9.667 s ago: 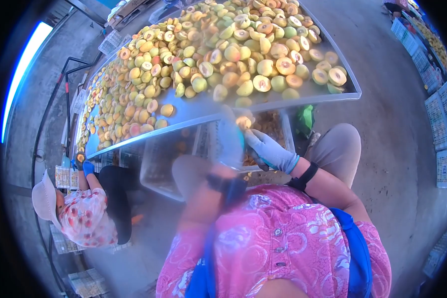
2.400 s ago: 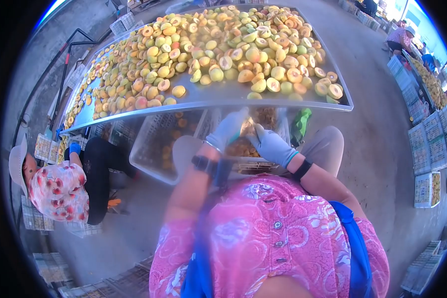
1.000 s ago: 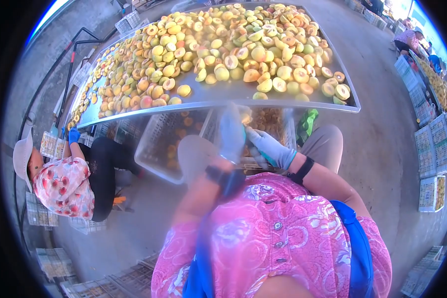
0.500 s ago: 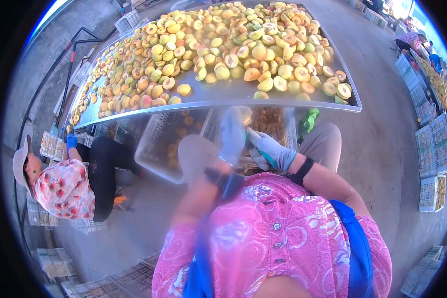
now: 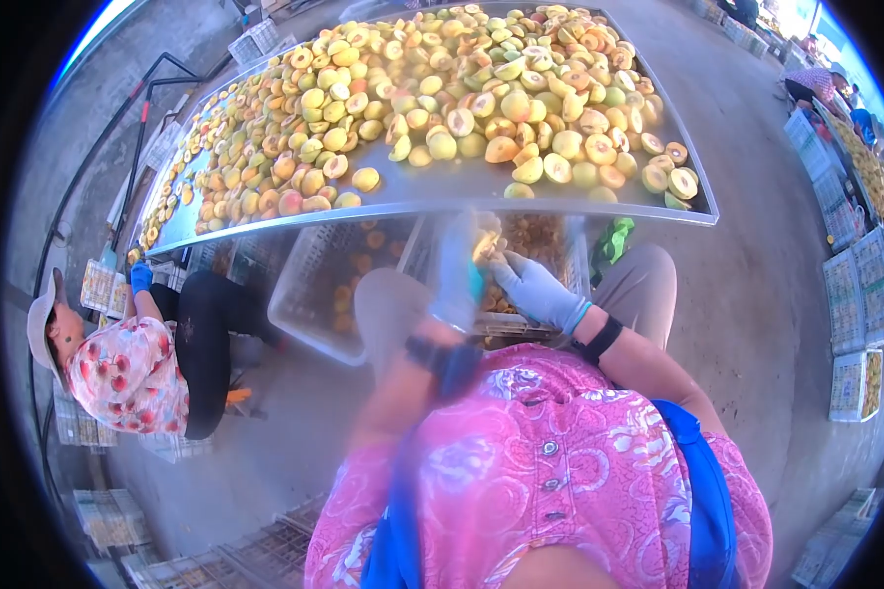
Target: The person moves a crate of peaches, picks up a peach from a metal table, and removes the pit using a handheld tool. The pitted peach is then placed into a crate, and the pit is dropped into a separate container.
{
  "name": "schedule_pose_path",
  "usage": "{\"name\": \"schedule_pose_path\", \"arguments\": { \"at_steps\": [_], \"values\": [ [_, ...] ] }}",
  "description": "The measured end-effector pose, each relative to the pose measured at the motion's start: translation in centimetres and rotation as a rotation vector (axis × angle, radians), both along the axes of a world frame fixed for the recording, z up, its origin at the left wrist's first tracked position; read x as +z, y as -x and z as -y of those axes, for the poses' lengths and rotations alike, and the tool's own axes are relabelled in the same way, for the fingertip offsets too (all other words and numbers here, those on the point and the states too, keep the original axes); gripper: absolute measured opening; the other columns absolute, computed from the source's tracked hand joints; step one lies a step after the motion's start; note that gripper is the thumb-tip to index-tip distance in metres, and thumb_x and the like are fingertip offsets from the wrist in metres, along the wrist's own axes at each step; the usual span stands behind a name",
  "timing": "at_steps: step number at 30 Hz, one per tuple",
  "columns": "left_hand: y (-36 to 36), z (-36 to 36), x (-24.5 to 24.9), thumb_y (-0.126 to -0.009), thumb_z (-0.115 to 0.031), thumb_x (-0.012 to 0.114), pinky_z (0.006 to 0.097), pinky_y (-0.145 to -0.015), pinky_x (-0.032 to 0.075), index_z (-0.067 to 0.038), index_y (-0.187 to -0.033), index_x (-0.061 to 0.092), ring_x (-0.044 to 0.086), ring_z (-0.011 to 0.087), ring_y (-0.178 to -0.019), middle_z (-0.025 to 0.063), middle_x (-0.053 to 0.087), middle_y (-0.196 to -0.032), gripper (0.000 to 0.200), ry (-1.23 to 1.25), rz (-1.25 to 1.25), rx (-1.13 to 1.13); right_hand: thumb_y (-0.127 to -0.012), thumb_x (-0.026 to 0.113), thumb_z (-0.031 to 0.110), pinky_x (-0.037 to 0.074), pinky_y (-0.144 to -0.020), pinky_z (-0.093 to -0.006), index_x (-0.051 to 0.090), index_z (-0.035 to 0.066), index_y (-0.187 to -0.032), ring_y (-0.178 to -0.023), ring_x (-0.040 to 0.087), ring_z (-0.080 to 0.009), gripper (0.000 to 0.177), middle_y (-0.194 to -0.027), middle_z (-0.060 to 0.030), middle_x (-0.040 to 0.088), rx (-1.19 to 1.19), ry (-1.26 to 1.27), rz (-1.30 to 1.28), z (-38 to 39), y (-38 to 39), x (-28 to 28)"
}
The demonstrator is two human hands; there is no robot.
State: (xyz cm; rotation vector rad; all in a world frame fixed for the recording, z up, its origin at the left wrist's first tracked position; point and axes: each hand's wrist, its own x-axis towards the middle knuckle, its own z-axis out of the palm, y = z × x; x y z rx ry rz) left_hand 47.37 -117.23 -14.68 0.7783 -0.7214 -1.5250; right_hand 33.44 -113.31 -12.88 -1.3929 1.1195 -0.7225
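Note:
Both of my hands wear pale gloves and meet just below the front edge of a metal tray (image 5: 422,204). My left hand (image 5: 459,270) is smeared by motion, and its fingers cannot be made out. A yellowish piece of fruit (image 5: 488,242) shows between the two hands. My right hand (image 5: 540,291) has its fingers closed at that piece, pinching its lower side. Many halved yellow-green fruits (image 5: 442,146) lie on the tray. Beneath my hands a crate (image 5: 577,257) holds fruit pieces, partly hidden by my hands.
Another crate (image 5: 309,324) with fruit stands left of my knees. A co-worker (image 5: 128,378) in a cap and blue gloves sits at the far left. Green plastic (image 5: 611,243) lies by my right knee. Stacked crates (image 5: 859,294) and other people (image 5: 817,82) are at the right.
My right hand has shifted slightly up, its fingers now extended toward the fruit piece. My left hand stays near the same place, still blurred. More of the fruit piece shows between them.

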Motion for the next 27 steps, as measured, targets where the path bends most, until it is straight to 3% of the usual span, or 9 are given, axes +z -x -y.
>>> {"name": "schedule_pose_path", "arguments": {
  "at_steps": [4,11,14,16,20,22,23,25,27],
  "values": [
    [0.5,-0.6,1.0,-0.093,-0.039,0.061,0.0378,-0.078,0.055,-0.007,-0.09,0.06,0.063,0.0193,-0.079,0.0068,0.063,-0.086,0.032,-0.137,-0.215,0.077,-0.098,0.044,0.043,0.049,-0.077,-0.0445,0.052,-0.001,-0.118,-0.091,0.063,-0.0413,0.049,-0.093,-0.0266,0.065,0.016,0.388,-0.295,0.3,0.3,-1.7],
    [0.0,-0.7,1.5,-0.096,-0.037,0.057,0.0411,-0.08,0.054,-0.009,-0.086,0.058,0.062,0.0206,-0.08,0.0057,0.062,-0.084,0.03,-0.097,-0.368,0.031,-0.098,0.044,0.04,0.048,-0.077,-0.044,0.052,-0.002,-0.115,-0.086,0.064,-0.0396,0.046,-0.093,-0.024,0.065,-0.019,0.427,-0.106,-0.8,-0.7,-2.1],
    [-0.2,-1.3,2.2,-0.099,-0.037,0.052,0.0403,-0.082,0.054,-0.006,-0.09,0.058,0.061,0.0185,-0.081,0.0063,0.061,-0.085,0.032,0.177,-0.006,0.113,-0.099,0.044,0.041,0.048,-0.073,-0.0399,0.055,-0.001,-0.112,-0.077,0.062,-0.0291,0.045,-0.09,-0.0154,0.065,-0.055,0.334,0.029,-0.9,-1.4,-1.9],
    [0.1,-1.3,1.8,-0.099,-0.037,0.05,0.0394,-0.082,0.053,-0.005,-0.092,0.058,0.061,0.018,-0.082,0.0067,0.061,-0.086,0.034,0.272,0.063,0.159,-0.1,0.042,0.047,0.041,-0.043,-0.0248,0.051,0.004,-0.12,-0.043,0.047,-0.0127,0.048,-0.063,-0.0006,0.051,0.059,-0.157,0.248,-1.5,-1.2,1.8],
    [-0.7,-0.6,1.0,-0.1,-0.038,0.048,0.0373,-0.081,0.054,-0.003,-0.096,0.059,0.062,0.0177,-0.084,0.0074,0.061,-0.089,0.037,0.582,0.423,0.202,-0.1,0.041,0.048,0.029,-0.032,-0.0211,0.05,0.007,-0.121,-0.034,0.035,-0.0081,0.047,-0.058,0.001,0.046,0.073,-0.502,0.445,-1.0,-0.7,3.4],
    [-0.4,-0.3,0.8,-0.1,-0.039,0.049,0.0366,-0.079,0.054,-0.003,-0.096,0.059,0.062,0.0184,-0.085,0.0081,0.062,-0.09,0.037,0.436,0.327,0.188,-0.1,0.044,0.039,0.048,-0.064,-0.0347,0.058,0.0,-0.107,-0.069,0.059,-0.0214,0.042,-0.085,-0.0069,0.061,0.037,-0.261,0.24,-0.6,-0.8,2.2],
    [-0.2,-0.2,0.7,-0.099,-0.04,0.049,0.0359,-0.077,0.055,-0.004,-0.096,0.06,0.062,0.019,-0.086,0.0088,0.063,-0.091,0.038,0.29,0.229,0.171,-0.1,0.044,0.039,0.048,-0.064,-0.0347,0.058,0.0,-0.107,-0.069,0.059,-0.0214,0.042,-0.085,-0.0069,0.061,0.039,-0.261,0.24,-0.2,-1.1,0.4],
    [0.1,0.0,0.4,-0.098,-0.041,0.051,0.0354,-0.075,0.055,-0.005,-0.096,0.06,0.062,0.0196,-0.085,0.0088,0.063,-0.09,0.038,0.198,0.085,0.137,-0.098,0.046,0.036,0.05,-0.063,-0.0409,0.055,0.0,-0.112,-0.073,0.064,-0.0334,0.04,-0.084,-0.0194,0.063,-0.131,0.421,-0.171,0.7,-1.6,-3.5],
    [0.4,0.2,0.0,-0.097,-0.043,0.053,0.0348,-0.073,0.055,-0.006,-0.095,0.06,0.062,0.0202,-0.084,0.0089,0.063,-0.09,0.038,0.107,-0.061,0.102,-0.097,0.048,0.036,0.05,-0.063,-0.0445,0.053,-0.001,-0.117,-0.076,0.064,-0.0372,0.042,-0.086,-0.0236,0.063,-0.107,0.515,-0.274,0.4,-0.9,-2.5]
  ]
}}
